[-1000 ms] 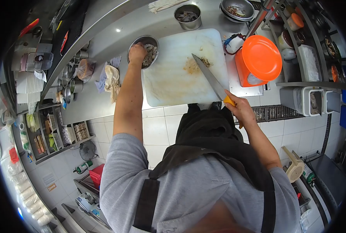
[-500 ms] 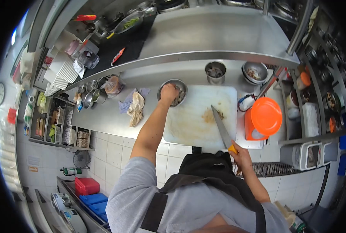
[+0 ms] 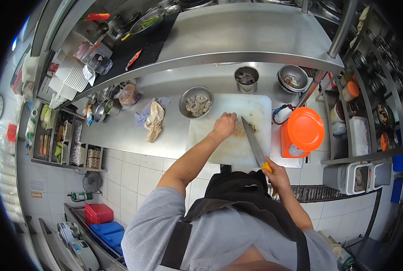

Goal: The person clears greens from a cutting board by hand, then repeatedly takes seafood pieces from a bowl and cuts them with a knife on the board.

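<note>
My left hand [image 3: 225,125] is over the white cutting board [image 3: 219,151], its fingers drawn together near the knife's tip; what they hold, if anything, is too small to make out. In my right hand [image 3: 278,175] is the yellow handle of a large knife [image 3: 255,145], its blade lying across the board toward the upper left. Small brown scraps [image 3: 251,128] lie beside the blade. A steel bowl [image 3: 183,103] with greyish pieces, apparently shrimp [image 3: 197,105], stands at the board's upper left corner.
A steel pot [image 3: 246,88] and stacked bowls [image 3: 305,80] stand behind the board. An orange-lidded bucket [image 3: 306,129] is at its right. Cloths [image 3: 154,122] lie left of the bowl. A raised steel shelf [image 3: 237,31] spans the counter's far side.
My left hand has come out of the steel bowl and moved right, over the board beside the knife. My right hand still holds the knife. The camera view has shifted.
</note>
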The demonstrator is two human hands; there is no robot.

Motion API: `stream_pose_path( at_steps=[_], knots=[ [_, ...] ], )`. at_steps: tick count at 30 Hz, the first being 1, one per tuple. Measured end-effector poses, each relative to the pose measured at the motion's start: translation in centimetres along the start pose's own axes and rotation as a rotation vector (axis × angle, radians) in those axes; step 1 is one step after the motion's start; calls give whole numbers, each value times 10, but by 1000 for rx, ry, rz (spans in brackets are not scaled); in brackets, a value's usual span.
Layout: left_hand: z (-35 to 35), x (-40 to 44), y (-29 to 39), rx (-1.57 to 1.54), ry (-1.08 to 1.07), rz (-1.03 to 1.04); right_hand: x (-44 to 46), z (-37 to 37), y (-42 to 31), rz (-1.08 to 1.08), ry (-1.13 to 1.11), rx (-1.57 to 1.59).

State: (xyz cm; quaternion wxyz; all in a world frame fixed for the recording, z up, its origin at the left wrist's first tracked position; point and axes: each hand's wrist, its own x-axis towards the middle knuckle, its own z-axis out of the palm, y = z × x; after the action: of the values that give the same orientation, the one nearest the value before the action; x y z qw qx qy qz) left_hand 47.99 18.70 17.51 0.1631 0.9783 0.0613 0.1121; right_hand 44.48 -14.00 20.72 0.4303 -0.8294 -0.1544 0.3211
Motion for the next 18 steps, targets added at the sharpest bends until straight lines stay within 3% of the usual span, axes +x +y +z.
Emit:
stream_pose_path(
  at_steps=[7,9,11,15,18],
  knots=[
    [10,-33,4,-67,-74,30,0,3,8,-101,44,-21],
    [13,-38,4,-7,-83,-54,3,7,15,-95,55,-21],
    [19,-41,-2,-32,-4,22,1,7,10,-67,39,14],
    [18,-40,6,-62,-61,-42,-4,6,1,68,-30,202],
    [21,-39,10,-42,-77,-87,-3,12,8,9,-16,230]
  ],
)
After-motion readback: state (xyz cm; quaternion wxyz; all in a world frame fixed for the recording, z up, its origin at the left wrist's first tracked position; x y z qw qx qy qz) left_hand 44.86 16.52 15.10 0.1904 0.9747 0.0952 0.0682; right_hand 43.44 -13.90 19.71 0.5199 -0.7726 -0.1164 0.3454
